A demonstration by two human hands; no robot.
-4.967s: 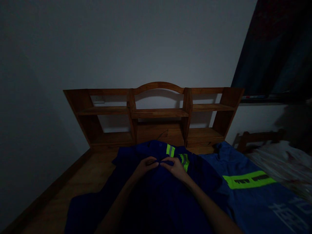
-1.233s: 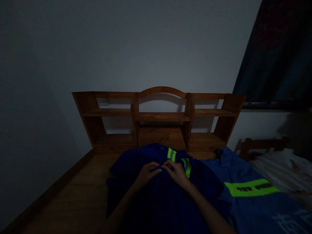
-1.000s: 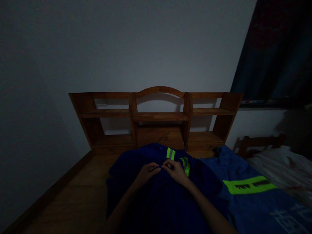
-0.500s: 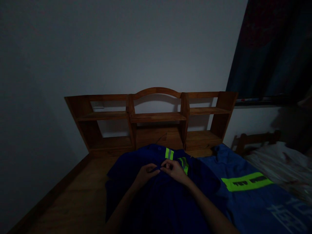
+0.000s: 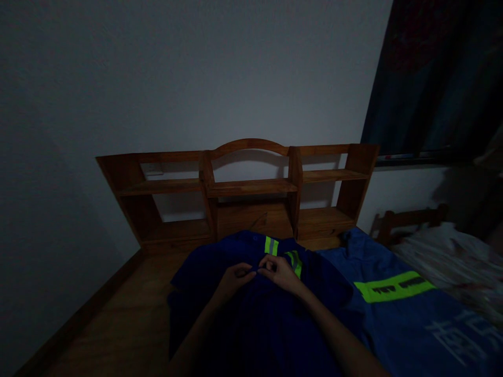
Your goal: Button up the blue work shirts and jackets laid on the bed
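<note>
A dark blue work jacket (image 5: pixel 220 256) with yellow-green and grey reflective strips lies spread over the wooden surface below me. My left hand (image 5: pixel 237 276) pinches its cloth near the middle, thumb against fingers. Close beside it, my right hand (image 5: pixel 277 269) pinches the same cloth, fingertips nearly meeting those of the left. Whatever small part sits between the fingertips is too dark to make out. One round button shows on the fabric beyond my hands, left of a reflective strip.
Behind the jacket stands a wooden shelf unit (image 5: pixel 251 187) against the wall. To the right lies a lighter blue garment (image 5: pixel 393 324) with a yellow-green band and white lettering. Farther right are a wooden chair back (image 5: pixel 412 217) and whitish crumpled material (image 5: pixel 451 251). The room is dim.
The view has shifted slightly, so the shelf and garments sit a little farther left. Both hands keep their pinch on the jacket in nearly the same pose.
</note>
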